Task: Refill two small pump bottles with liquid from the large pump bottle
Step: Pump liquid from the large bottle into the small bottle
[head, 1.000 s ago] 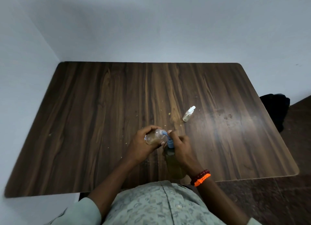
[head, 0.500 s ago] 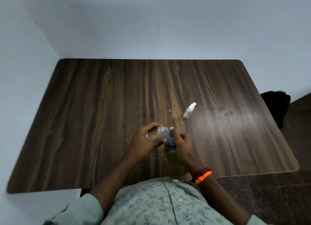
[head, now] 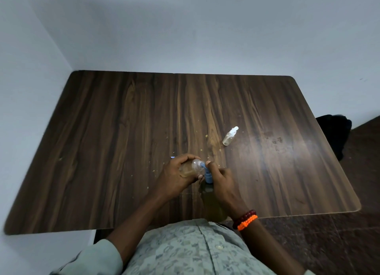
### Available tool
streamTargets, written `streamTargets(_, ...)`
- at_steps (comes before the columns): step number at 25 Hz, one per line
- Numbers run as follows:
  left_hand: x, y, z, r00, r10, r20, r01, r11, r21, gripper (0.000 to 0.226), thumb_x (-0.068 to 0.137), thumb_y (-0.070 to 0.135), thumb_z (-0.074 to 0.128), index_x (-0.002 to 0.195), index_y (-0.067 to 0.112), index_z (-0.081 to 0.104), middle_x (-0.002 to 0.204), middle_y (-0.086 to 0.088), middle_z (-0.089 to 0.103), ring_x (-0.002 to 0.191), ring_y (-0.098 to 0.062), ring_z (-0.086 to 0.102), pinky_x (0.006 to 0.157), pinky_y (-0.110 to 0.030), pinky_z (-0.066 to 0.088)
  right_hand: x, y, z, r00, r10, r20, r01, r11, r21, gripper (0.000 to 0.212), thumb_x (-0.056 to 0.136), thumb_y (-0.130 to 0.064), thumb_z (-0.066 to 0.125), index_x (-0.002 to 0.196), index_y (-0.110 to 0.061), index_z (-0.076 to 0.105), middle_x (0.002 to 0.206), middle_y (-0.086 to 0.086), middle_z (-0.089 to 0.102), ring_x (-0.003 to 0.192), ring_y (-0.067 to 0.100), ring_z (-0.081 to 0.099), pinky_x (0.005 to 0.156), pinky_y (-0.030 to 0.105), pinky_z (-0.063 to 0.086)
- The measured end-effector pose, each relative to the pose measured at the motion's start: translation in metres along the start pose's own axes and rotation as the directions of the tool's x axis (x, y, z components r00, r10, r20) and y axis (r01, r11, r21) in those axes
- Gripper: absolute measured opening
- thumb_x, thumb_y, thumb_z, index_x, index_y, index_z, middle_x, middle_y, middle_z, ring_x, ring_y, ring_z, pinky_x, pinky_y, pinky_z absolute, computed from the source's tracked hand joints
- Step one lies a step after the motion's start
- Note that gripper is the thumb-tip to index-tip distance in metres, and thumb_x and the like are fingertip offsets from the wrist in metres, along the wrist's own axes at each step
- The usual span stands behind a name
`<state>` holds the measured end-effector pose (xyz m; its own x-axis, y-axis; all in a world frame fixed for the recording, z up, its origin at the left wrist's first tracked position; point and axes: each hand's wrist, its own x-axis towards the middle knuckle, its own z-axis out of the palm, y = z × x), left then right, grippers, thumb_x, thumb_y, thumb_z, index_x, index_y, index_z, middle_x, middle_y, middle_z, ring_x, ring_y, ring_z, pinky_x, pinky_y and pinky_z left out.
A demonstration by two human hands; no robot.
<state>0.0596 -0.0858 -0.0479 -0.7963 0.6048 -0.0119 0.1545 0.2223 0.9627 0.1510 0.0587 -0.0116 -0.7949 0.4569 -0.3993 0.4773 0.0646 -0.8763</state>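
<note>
My left hand point(head: 174, 178) grips a small clear bottle point(head: 190, 169) tilted sideways, its open mouth against the blue spout of the large pump bottle point(head: 209, 194). The large bottle stands at the table's near edge, holding yellowish liquid. My right hand point(head: 223, 182) wraps its neck, with the index finger on the blue pump head point(head: 206, 172). A second small bottle point(head: 229, 136) with a white spray cap lies on the table farther back to the right. A small blue piece point(head: 172, 157) peeks out behind my left hand.
The dark wooden table point(head: 123, 141) stands in a corner between pale walls. Crumbs dot its middle and stains mark the right side. A black object point(head: 337, 133) sits on the floor past the right edge.
The hands and bottles keep the same grip and pose. The view has shifted slightly, and the blue piece behind my left hand has come into sight.
</note>
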Motion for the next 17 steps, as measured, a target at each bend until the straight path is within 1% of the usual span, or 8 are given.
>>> streamTargets(3, -0.0005, 0.0013, 0.0, 1.0, -0.005, -0.02, 0.005, 1.0, -0.009, 0.042, 0.078, 0.039, 0.085, 0.116, 0.025, 0.071, 0.11, 0.008, 0.077, 0.106, -0.011, 0.073, 0.092, -0.05, 0.061, -0.0002, -0.0039, 0.0, 0.999, 0.006, 0.043, -0.008, 0.999, 0.038, 0.07, 0.089, -0.069, 0.047, 0.08, -0.006, 0.076, 0.079, 0.015, 0.077, 0.073, 0.035, 0.074, 0.073, 0.044, 0.06)
streamTargets(5, -0.0009, 0.0032, -0.0003, 1.0, -0.002, -0.027, 0.002, 1.0, -0.01, 0.042, 0.078, 0.041, 0.084, 0.115, 0.026, 0.071, 0.11, 0.01, 0.076, 0.106, -0.01, 0.073, 0.092, -0.049, 0.061, -0.0022, -0.0076, 0.0001, 0.998, 0.001, 0.063, -0.004, 0.999, 0.042, 0.072, 0.087, -0.069, 0.045, 0.079, -0.005, 0.075, 0.073, 0.011, 0.075, 0.067, 0.027, 0.072, 0.07, 0.038, 0.058)
streamTargets(7, -0.0009, 0.0026, 0.0002, 1.0, 0.001, -0.02, -0.002, 1.0, -0.022, 0.041, 0.078, 0.039, 0.085, 0.115, 0.026, 0.071, 0.111, 0.008, 0.077, 0.106, -0.012, 0.074, 0.091, -0.049, 0.062, -0.0038, -0.0064, -0.0002, 0.999, -0.013, 0.046, 0.008, 0.996, 0.093, 0.07, 0.092, -0.061, 0.048, 0.083, 0.003, 0.075, 0.075, 0.018, 0.074, 0.067, 0.034, 0.07, 0.07, 0.039, 0.055)
streamTargets(10, -0.0018, 0.0008, 0.0016, 1.0, -0.008, 0.0, 0.008, 1.0, -0.027, 0.044, 0.079, 0.042, 0.086, 0.116, 0.024, 0.071, 0.112, 0.005, 0.077, 0.107, -0.015, 0.074, 0.092, -0.052, 0.061, -0.004, -0.0016, -0.0029, 0.999, -0.017, -0.03, 0.019, 0.995, 0.096, 0.062, 0.103, -0.042, 0.054, 0.087, 0.015, 0.071, 0.087, 0.04, 0.069, 0.081, 0.056, 0.067, 0.074, 0.053, 0.056)
streamTargets(12, -0.0021, 0.0013, 0.0015, 1.0, -0.014, -0.001, 0.014, 0.999, -0.036, 0.045, 0.078, 0.044, 0.085, 0.116, 0.025, 0.071, 0.111, 0.005, 0.077, 0.107, -0.015, 0.074, 0.091, -0.053, 0.061, -0.0052, -0.0047, -0.0034, 1.0, 0.01, -0.014, -0.008, 0.995, 0.104, 0.07, 0.098, -0.055, 0.054, 0.092, 0.013, 0.071, 0.093, 0.038, 0.071, 0.082, 0.048, 0.07, 0.081, 0.053, 0.058)
streamTargets(14, -0.0023, 0.0026, 0.0008, 1.0, -0.01, -0.007, 0.01, 1.0, -0.029, 0.042, 0.079, 0.043, 0.085, 0.115, 0.027, 0.071, 0.11, 0.007, 0.076, 0.105, -0.014, 0.074, 0.09, -0.051, 0.062, -0.0041, -0.0059, -0.0029, 1.0, 0.004, 0.022, -0.006, 0.996, 0.093, 0.084, 0.085, -0.071, 0.05, 0.085, 0.01, 0.072, 0.084, 0.031, 0.073, 0.072, 0.036, 0.067, 0.076, 0.045, 0.055)
streamTargets(16, -0.0016, 0.0036, -0.0005, 1.0, -0.001, -0.009, 0.001, 1.0, -0.028, 0.039, 0.08, 0.037, 0.086, 0.114, 0.027, 0.071, 0.11, 0.007, 0.077, 0.105, -0.015, 0.074, 0.089, -0.05, 0.062, -0.006, -0.0078, -0.0008, 0.999, -0.012, 0.042, 0.008, 0.996, 0.084, 0.076, 0.084, -0.07, 0.048, 0.074, 0.0, 0.074, 0.072, 0.021, 0.072, 0.067, 0.033, 0.065, 0.072, 0.045, 0.054)
streamTargets(17, -0.0013, 0.0038, -0.0009, 1.0, -0.002, -0.006, 0.002, 0.999, -0.033, 0.039, 0.08, 0.036, 0.086, 0.114, 0.027, 0.071, 0.11, 0.007, 0.077, 0.105, -0.014, 0.074, 0.09, -0.05, 0.062, -0.0064, -0.0067, -0.0002, 0.999, -0.013, 0.036, 0.01, 0.995, 0.095, 0.07, 0.086, -0.067, 0.049, 0.074, -0.003, 0.075, 0.073, 0.02, 0.073, 0.068, 0.036, 0.066, 0.074, 0.048, 0.056)
